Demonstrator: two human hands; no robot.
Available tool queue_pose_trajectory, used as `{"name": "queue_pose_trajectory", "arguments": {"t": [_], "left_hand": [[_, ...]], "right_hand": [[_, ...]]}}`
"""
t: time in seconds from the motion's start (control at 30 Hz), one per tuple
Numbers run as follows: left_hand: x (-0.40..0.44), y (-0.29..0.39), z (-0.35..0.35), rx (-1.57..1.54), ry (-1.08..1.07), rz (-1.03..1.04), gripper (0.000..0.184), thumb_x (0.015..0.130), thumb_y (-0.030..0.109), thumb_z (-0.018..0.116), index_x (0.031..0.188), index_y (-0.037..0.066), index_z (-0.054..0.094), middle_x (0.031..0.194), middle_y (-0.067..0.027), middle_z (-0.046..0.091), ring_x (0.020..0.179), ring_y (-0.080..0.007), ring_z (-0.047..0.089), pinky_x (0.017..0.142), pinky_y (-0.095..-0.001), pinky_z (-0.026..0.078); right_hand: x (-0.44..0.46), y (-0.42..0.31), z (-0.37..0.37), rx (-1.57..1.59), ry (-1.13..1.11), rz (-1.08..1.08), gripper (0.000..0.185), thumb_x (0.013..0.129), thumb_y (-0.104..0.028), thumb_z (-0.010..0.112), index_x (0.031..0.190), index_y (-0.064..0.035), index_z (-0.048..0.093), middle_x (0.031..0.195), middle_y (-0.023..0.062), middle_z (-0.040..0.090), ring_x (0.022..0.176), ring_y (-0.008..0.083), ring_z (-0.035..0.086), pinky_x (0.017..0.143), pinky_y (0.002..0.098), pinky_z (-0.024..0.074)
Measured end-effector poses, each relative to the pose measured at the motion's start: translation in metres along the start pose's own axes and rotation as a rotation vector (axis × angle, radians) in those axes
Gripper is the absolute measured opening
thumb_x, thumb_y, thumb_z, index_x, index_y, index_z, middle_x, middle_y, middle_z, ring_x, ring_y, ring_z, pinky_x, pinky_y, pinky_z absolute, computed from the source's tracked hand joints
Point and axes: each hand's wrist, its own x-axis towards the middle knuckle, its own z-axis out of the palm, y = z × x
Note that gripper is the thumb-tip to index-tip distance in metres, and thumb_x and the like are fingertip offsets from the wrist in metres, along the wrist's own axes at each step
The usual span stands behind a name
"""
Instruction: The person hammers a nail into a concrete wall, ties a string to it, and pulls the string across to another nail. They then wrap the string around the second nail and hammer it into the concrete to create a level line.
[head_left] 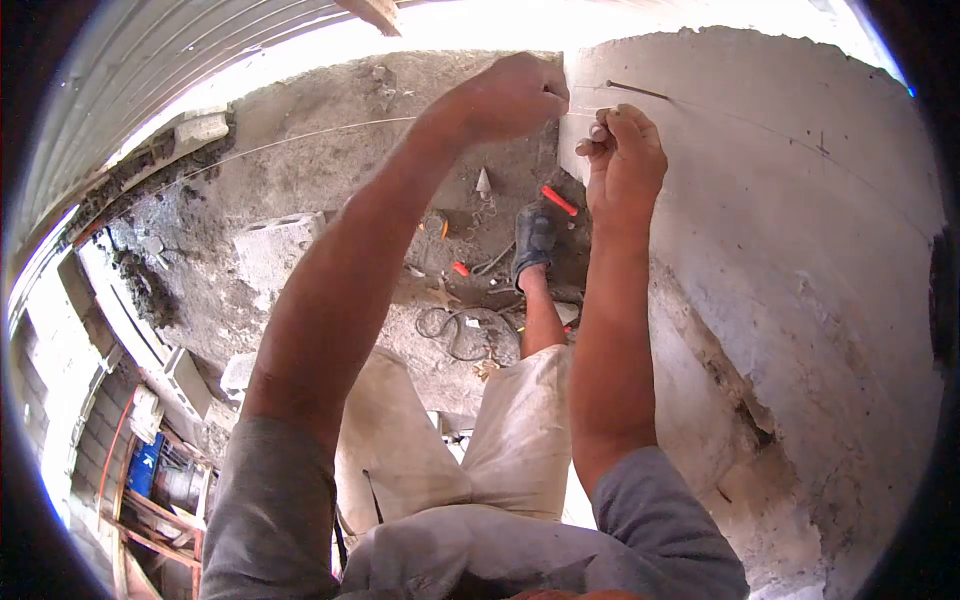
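Observation:
A thin pale string [300, 134] stretches from the far left, across the dirty concrete, up to my left hand [512, 98]. That hand is closed in a fist around it, knuckles upward. My right hand [628, 155], fingers curled and pinched together, holds the string's short end near the wall corner. Just above my right hand, a long nail [637, 91] sticks out of the plastered wall [780, 180]. The exact grip of the fingertips is too small to make out.
Below my hands lie a pointed metal plumb bob [484, 182], a red-handled tool [559, 201] and a tangled dark cord [455, 335]. My shoe [534, 242] stands among them. A concrete block [280, 250] sits to the left; corrugated metal sheeting [150, 90] rises at upper left.

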Motion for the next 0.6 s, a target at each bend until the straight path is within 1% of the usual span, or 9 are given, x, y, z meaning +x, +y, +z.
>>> {"name": "queue_pose_trajectory", "arguments": {"t": [0.07,0.13,0.2,0.23,0.3,0.33,0.4,0.57,0.6], "left_hand": [[-0.001,0.007,-0.002,0.035,0.038,0.056,0.028,0.085,0.026,0.06,0.094,0.001,0.067,0.078,-0.0113,0.064,0.073,-0.0206,0.061,0.068,-0.0383,0.05],[-0.002,0.012,-0.005,0.048,0.043,-0.072,0.028,0.084,0.026,0.06,0.094,0.0,0.065,0.079,-0.0126,0.062,0.071,-0.0218,0.058,0.068,-0.0384,0.048],[0.003,-0.001,0.001,0.011,0.046,-0.02,0.028,0.084,0.025,0.061,0.093,0.0,0.065,0.079,-0.0117,0.062,0.071,-0.0207,0.057,0.068,-0.0374,0.048],[0.004,-0.005,0.003,-0.019,0.051,0.03,0.027,0.084,0.025,0.061,0.093,0.0,0.065,0.079,-0.0109,0.062,0.071,-0.0195,0.056,0.067,-0.0363,0.047],[0.008,-0.01,0.006,-0.012,0.006,0.041,0.027,0.084,0.025,0.061,0.093,0.0,0.065,0.078,-0.0098,0.062,0.071,-0.0182,0.056,0.067,-0.0355,0.047],[0.01,-0.009,0.006,-0.003,-0.04,0.055,0.027,0.084,0.026,0.062,0.092,0.0,0.065,0.078,-0.0086,0.062,0.071,-0.0169,0.055,0.067,-0.0346,0.047],[0.011,-0.006,0.006,-0.023,-0.062,0.034,0.027,0.083,0.026,0.062,0.092,0.001,0.066,0.078,-0.0073,0.062,0.071,-0.0157,0.055,0.067,-0.0341,0.047],[0.011,-0.003,0.012,-0.087,-0.083,-0.007,0.026,0.084,0.027,0.062,0.091,0.002,0.066,0.077,-0.0048,0.061,0.071,-0.014,0.055,0.065,-0.0331,0.047],[0.009,0.0,0.013,-0.153,-0.087,-0.094,0.026,0.084,0.027,0.062,0.093,0.003,0.066,0.077,-0.0043,0.061,0.072,-0.0137,0.056,0.066,-0.0335,0.048]], "right_hand": [[0.0,-0.008,-0.005,-0.051,-0.066,0.054,0.02,0.088,-0.007,0.061,0.103,0.0068,0.06,0.077,0.007,0.063,0.061,0.0115,0.059,0.05,0.0257,0.0501],[-0.005,-0.013,-0.009,-0.112,-0.129,0.108,0.022,0.089,-0.008,0.062,0.105,0.0074,0.062,0.076,0.0067,0.063,0.061,0.0108,0.059,0.05,0.0259,0.0503],[-0.009,-0.015,-0.01,-0.518,-0.207,0.038,0.023,0.09,-0.013,0.065,0.103,0.006,0.065,0.074,0.0061,0.064,0.059,0.01,0.058,0.05,0.0262,0.0506],[-0.009,-0.014,-0.011,-0.521,-0.207,0.04,0.023,0.09,-0.013,0.065,0.103,0.006,0.065,0.074,0.0061,0.064,0.059,0.01,0.058,0.05,0.0262,0.0506],[-0.007,-0.01,-0.012,-0.608,-0.179,0.037,0.024,0.092,-0.019,0.066,0.097,0.0038,0.068,0.076,0.0057,0.064,0.057,0.0095,0.056,0.05,0.0252,0.0496],[-0.005,-0.007,-0.014,-0.605,-0.178,0.037,0.024,0.092,-0.019,0.066,0.097,0.0038,0.068,0.076,0.0057,0.064,0.057,0.0095,0.056,0.05,0.0252,0.0496],[-0.001,0.0,-0.017,-0.405,-0.091,0.093,0.027,0.094,-0.023,0.063,0.095,0.0036,0.067,0.072,0.0047,0.062,0.055,0.0091,0.055,0.048,0.0242,0.0476],[0.006,0.001,-0.02,-0.451,-0.008,0.075,0.028,0.094,-0.024,0.062,0.088,0.0023,0.066,0.065,0.0028,0.057,0.05,0.0088,0.05,0.045,0.0248,0.0438],[0.008,0.0,-0.021,-0.469,-0.005,0.071,0.028,0.094,-0.025,0.062,0.086,0.0019,0.065,0.063,0.0021,0.055,0.049,0.0089,0.049,0.043,0.0254,0.0424]]}}
